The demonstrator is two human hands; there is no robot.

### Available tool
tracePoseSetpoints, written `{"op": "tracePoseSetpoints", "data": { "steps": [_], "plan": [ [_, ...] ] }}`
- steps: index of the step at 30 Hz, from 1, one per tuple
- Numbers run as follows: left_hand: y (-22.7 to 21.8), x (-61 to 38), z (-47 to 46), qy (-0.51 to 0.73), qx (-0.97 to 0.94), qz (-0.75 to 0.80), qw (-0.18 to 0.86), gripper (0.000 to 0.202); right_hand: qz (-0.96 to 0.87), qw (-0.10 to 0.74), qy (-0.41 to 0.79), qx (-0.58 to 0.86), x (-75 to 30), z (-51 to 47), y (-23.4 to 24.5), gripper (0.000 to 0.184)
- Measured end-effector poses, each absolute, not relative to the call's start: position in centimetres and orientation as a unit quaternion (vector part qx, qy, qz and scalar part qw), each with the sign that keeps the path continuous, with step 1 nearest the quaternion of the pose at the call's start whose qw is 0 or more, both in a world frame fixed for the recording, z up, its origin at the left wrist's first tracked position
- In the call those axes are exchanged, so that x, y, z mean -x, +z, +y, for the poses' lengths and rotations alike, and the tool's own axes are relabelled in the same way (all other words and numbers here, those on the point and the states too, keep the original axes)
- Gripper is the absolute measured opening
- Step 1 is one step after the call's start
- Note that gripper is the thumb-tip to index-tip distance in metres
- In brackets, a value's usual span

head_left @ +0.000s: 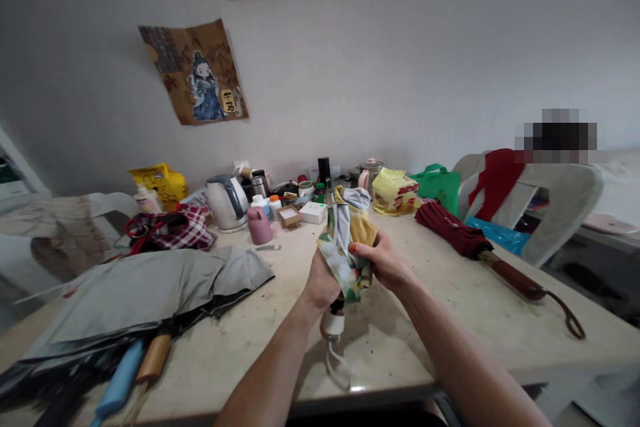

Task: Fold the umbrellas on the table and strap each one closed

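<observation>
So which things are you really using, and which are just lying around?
In hand:
- flowery umbrella, folded up
- left hand and right hand, both gripping it

Just lying about:
- grey umbrella
- dark red umbrella
- kettle
- pink mug
- yellow bag
- checked cloth

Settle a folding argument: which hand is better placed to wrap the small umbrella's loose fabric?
Likely the right. The right hand grips the loose folds of the floral umbrella, while the left hand clasps it low, just above the white handle, steadying it.
</observation>
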State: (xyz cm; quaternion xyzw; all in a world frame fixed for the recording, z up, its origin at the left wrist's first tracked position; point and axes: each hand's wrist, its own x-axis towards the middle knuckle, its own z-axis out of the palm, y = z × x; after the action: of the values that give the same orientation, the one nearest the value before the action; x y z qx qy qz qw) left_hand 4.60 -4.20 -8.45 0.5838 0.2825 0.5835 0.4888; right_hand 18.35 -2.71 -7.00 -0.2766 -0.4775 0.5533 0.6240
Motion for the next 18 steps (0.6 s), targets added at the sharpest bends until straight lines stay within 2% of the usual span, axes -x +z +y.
{"op": "tracePoseSetpoints", "data": {
  "steps": [2, 5, 8, 13, 18],
  "plan": [
    [-8.4, -4.6, -4.5, 0.539, -0.535, 0.269, 0.592, 0.061, -0.453, 0.651, 0.545, 0.272, -18.5, -2.9, -6.6, 0.056],
    [-8.1, -4.7, -5.0, 0.503, -0.507, 0.232, 0.66, 0.063, -0.442, 0.681, 0.516, 0.272, -19.0, -3.1, -6.2, 0.056],
    [-7.7, -4.9, -5.0, 0.5, -0.521, 0.193, 0.665, 0.065, -0.438, 0.701, 0.492, 0.273, -19.2, -3.2, -6.0, 0.058],
    [-7.7, -5.5, -4.8, 0.507, -0.542, 0.156, 0.652, 0.07, -0.461, 0.761, 0.377, 0.258, -19.4, -3.2, -5.9, 0.054],
    [-8.0, -5.8, -5.1, 0.532, -0.514, 0.158, 0.654, 0.067, -0.404, 0.749, 0.42, 0.316, -19.6, -1.6, -6.7, 0.058]
  ]
}}
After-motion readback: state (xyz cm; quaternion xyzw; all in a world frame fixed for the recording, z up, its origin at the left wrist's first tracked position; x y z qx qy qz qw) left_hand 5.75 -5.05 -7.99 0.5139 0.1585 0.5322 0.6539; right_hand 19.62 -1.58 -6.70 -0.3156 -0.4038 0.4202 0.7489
